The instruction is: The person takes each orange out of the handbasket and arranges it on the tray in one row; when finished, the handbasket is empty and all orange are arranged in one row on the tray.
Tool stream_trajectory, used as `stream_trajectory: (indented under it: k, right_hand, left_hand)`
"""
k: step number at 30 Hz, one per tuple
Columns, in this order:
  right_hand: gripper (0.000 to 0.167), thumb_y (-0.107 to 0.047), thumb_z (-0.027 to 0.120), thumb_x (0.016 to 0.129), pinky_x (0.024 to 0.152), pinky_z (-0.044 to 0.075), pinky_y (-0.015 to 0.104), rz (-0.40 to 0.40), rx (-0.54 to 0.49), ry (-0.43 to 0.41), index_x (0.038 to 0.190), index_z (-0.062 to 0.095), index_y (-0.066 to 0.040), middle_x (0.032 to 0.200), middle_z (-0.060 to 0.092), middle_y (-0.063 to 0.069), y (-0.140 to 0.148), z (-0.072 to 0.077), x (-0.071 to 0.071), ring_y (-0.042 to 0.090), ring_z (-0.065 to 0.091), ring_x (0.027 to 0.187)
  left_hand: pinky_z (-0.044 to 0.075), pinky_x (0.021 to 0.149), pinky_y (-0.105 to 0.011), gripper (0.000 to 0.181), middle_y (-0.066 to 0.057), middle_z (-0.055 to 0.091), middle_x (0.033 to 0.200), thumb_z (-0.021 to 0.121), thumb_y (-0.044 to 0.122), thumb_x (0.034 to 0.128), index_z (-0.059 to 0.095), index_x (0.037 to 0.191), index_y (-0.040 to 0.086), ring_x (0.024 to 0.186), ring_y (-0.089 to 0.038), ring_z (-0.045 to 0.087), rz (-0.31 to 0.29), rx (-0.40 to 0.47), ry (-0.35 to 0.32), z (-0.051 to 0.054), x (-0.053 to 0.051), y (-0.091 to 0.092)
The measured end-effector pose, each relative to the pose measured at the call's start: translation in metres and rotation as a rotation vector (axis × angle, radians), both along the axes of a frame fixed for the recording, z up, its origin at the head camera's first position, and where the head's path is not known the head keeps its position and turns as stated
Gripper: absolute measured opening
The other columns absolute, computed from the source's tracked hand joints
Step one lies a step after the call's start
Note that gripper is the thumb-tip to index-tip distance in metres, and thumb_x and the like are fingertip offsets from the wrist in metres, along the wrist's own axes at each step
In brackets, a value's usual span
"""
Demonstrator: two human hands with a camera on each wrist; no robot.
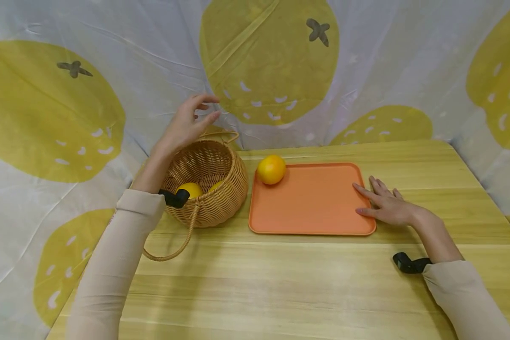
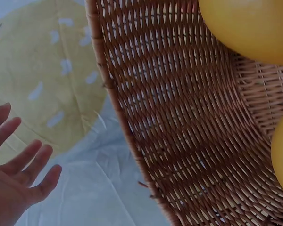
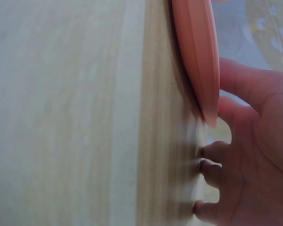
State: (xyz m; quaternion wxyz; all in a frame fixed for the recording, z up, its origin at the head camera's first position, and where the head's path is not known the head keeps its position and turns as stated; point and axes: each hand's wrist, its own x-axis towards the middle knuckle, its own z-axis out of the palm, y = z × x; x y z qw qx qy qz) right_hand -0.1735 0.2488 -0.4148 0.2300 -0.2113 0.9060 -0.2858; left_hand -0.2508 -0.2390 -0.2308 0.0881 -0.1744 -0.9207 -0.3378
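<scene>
Orange-yellow fruit (image 1: 272, 170) at the far left corner of the tray (image 1: 312, 200), near the far edge of the table (image 1: 289, 283). Seems firm, smooth and fairly light; real or moulded, cannot tell. Likely to roll at a glancing push, with only a low rim for a stop. Best taken from above, with fingers cupped round the widest part. Tray probably of thin, stiff plastic, apt to slide on the table; best steadied or lifted by both short sides, and kept level under the fruit.

Hands well apart, with no grip on anything. Left hand (image 1: 188, 120) raised by the far rim of the basket (image 1: 233, 198), with fingers loosely bent. Right hand (image 1: 388, 208) spread at the tray's right rim, with two fingertips against it and the rest seemingly on the table beyond.

Around these: the basket, toward the table's far left corner, of woven wicker, likely light and a little springy, easiest to hold by the rim. Inside, two yellow fruits (image 1: 190, 190), probably just as ready to roll. In the way: the left forearm (image 1: 148, 169), across the basket's left side; a black wrist mount (image 1: 176, 198), in front of one fruit; a handle (image 1: 191, 229), drooping toward the table's near edge and liable to snag. Behind the far edge, a lemon-patterned cloth (image 1: 153, 28).
</scene>
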Motion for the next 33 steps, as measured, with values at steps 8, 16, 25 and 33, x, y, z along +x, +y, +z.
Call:
stream_trajectory:
  k: [8, 16, 25, 33]
  right_hand:
    - [0.084, -0.045, 0.058, 0.104, 0.112, -0.014, 0.079, -0.008, 0.003, -0.002, 0.167, 0.015, -0.009, 0.167, -0.018, 0.034, 0.001, 0.0, 0.005, 0.056, -0.018, 0.153]
    - [0.084, -0.045, 0.058, 0.104, 0.113, -0.014, 0.079, -0.009, 0.002, 0.0, 0.167, 0.015, -0.011, 0.167, -0.019, 0.032, 0.002, 0.0, 0.008, 0.055, -0.018, 0.154]
    - [0.083, -0.044, 0.059, 0.104, 0.112, -0.014, 0.079, -0.01, -0.003, 0.0, 0.167, 0.016, -0.01, 0.167, -0.019, 0.033, 0.0, 0.002, 0.011, 0.055, -0.018, 0.153]
    - [0.083, -0.046, 0.059, 0.104, 0.113, -0.013, 0.079, -0.004, -0.006, 0.002, 0.167, 0.017, -0.011, 0.168, -0.017, 0.032, -0.003, 0.001, 0.012, 0.055, -0.017, 0.154]
  left_hand:
    - [0.044, 0.102, -0.058, 0.029, -0.026, 0.056, 0.129, 0.062, 0.015, 0.1027, 0.063, 0.123, -0.005, 0.122, -0.043, 0.055, -0.018, -0.101, 0.028, -0.005, -0.012, -0.014]
    - [0.041, 0.073, -0.023, 0.014, -0.016, 0.063, 0.095, 0.072, 0.013, 0.0934, 0.071, 0.092, -0.001, 0.083, -0.023, 0.058, -0.01, -0.144, 0.111, -0.012, -0.016, -0.027]
    - [0.042, 0.059, -0.02, 0.02, -0.001, 0.064, 0.067, 0.076, 0.019, 0.0881, 0.073, 0.075, 0.004, 0.062, -0.012, 0.053, -0.033, -0.184, 0.012, -0.021, -0.018, -0.03]
    - [0.052, 0.078, -0.023, 0.018, -0.007, 0.079, 0.095, 0.073, 0.017, 0.0949, 0.08, 0.099, 0.001, 0.085, -0.012, 0.069, -0.248, -0.298, -0.516, -0.03, -0.014, -0.031]
